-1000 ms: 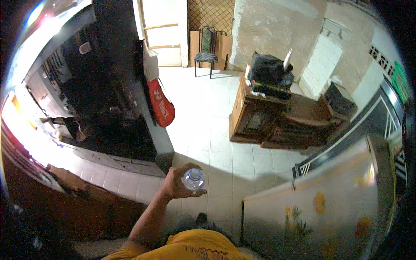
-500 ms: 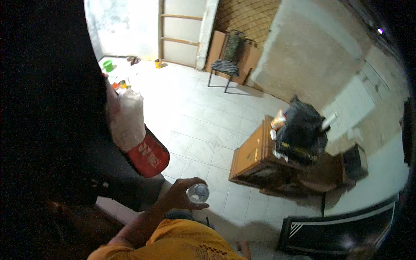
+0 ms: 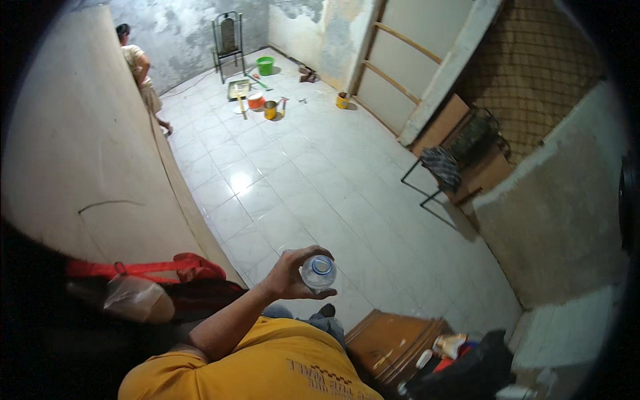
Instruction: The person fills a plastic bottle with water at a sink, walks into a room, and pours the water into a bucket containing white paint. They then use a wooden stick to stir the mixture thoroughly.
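In front of my chest, my left hand (image 3: pixel 298 272) is wrapped round a clear plastic bottle (image 3: pixel 319 275), seen from above. A blue ring shows at the bottle's neck; whether a cap sits on it I cannot tell. The thumb and fingers press on opposite sides of it, above the tiled floor. My left forearm comes in across my yellow shirt. My right hand is outside the picture.
A wooden cabinet (image 3: pixel 388 343) stands close on my right with a black plastic bag (image 3: pixel 470 370) on it. Red-strapped bags (image 3: pixel 200 268) lie at left. Ahead are a green bucket (image 3: pixel 265 65), an orange bucket (image 3: pixel 256 101), a paint tray (image 3: pixel 238 90), chairs (image 3: pixel 229 41), and a person (image 3: pixel 140 67) by the wall.
My view has swung left, bringing the far buckets, chair and person into sight. The cabinet has shifted toward the lower edge. My left hand still grips the bottle.
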### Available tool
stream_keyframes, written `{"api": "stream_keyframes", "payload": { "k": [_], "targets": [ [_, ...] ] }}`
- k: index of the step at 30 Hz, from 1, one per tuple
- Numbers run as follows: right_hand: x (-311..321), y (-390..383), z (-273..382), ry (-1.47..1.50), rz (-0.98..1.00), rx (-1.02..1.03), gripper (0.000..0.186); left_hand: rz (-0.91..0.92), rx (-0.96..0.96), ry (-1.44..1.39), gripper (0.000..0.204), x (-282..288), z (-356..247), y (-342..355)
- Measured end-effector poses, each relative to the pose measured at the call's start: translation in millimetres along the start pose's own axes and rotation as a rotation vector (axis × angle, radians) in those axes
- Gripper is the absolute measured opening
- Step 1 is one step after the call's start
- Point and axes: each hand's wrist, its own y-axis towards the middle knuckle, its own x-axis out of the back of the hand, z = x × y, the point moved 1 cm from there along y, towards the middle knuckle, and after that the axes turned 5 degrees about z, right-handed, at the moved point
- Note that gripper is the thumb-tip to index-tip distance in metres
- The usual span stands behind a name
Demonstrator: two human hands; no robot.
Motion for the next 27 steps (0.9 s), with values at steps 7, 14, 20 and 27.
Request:
{"api": "stream_keyframes", "payload": {
  "k": [7, 14, 20, 27],
  "targets": [
    [224.6, 68.3, 315.0, -0.139, -0.337, 0.225, 0.016, -0.331, 0.083, 0.162, 0.064, 59.7, 63.6, 108.0],
    [221.0, 115.4, 613.7, -0.109, -0.453, 0.403, 0.025, -0.425, 0.2, 0.193, 0.063, 165.3, 198.8, 237.7],
    [82.7, 149.4, 709.7, -0.375, -0.1, 0.057, 0.034, -0.32, 0.1, 0.17, 0.067, 271.7, 280.0, 385.7],
    [-9.8, 235.1, 890.7, -0.527, 0.109, 0.043, 0.033, -0.34, 0.056, 0.209, 0.067, 404.7, 354.2, 548.1]
  ]
}}
